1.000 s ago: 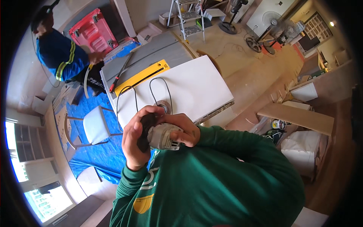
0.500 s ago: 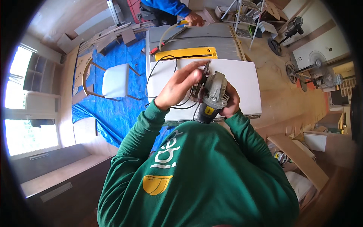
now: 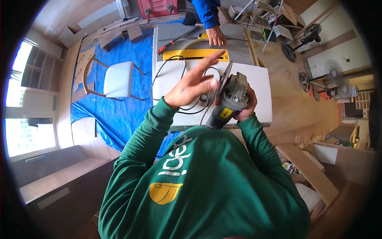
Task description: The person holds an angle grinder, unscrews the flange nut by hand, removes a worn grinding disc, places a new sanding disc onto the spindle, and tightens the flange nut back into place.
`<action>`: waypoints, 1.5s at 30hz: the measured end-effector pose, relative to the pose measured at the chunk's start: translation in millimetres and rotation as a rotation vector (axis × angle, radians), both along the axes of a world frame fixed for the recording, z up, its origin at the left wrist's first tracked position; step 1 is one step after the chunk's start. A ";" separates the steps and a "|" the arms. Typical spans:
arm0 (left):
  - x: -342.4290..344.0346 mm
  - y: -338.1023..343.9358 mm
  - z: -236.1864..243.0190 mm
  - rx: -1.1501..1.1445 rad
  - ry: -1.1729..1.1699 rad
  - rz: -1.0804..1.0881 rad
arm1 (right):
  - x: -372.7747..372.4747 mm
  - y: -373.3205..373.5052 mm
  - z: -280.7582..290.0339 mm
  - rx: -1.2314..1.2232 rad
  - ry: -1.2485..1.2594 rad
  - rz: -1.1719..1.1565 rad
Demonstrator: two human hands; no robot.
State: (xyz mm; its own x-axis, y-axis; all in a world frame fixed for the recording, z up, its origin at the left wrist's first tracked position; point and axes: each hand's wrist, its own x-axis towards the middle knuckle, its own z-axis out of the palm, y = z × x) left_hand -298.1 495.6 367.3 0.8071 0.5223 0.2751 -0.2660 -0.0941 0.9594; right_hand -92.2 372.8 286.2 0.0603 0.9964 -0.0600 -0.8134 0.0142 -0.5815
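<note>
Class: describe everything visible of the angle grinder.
The angle grinder has a grey, metallic-looking head, a dark, plastic-looking body with a yellow label, and a thin disc, seen nearly edge-on. It slants above the white board, rear end toward the green sweatshirt. The right hand holds it; the open left hand is beside the disc, contact unclear.

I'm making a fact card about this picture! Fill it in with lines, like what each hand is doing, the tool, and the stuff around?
Left hand: open, fingers spread, beside the disc; can't tell if touching
Right hand: wrapped around the grinder
Tool colours: grey and black, yellow label
Board: white, with a black cord looped partly on it
Other person's hand: at the grey table
To the left: chair on a blue sheet
To the right: fans
</note>
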 end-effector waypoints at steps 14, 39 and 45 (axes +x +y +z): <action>11.4 -5.2 -8.3 0.070 -0.129 0.068 | -1.2 1.1 8.0 -0.003 -0.066 0.091; 27.4 -26.3 -21.3 -0.305 0.032 0.223 | 1.6 -2.4 -11.4 -0.135 -0.113 -0.064; 17.4 -19.6 -28.4 -0.282 -0.150 0.105 | -8.3 -2.0 8.5 -0.083 -0.125 -0.014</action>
